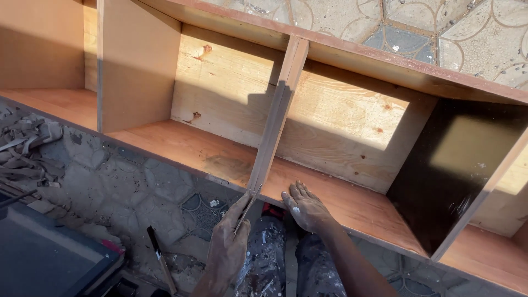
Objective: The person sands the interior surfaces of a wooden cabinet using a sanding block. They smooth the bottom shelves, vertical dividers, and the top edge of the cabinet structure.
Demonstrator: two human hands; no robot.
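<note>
My left hand (228,245) pinches a thin scraper blade (247,208) against the divider edge (273,124) just above my fingers; right hand (306,208) flat, open on the shelf board (352,206). Keep blade angled, steady.

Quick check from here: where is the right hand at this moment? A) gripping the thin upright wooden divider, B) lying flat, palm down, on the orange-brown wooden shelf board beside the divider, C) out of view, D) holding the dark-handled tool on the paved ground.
B: the right hand lies flat with fingers spread on the orange-brown wooden shelf board, just right of the thin upright wooden divider, holding nothing.
</note>
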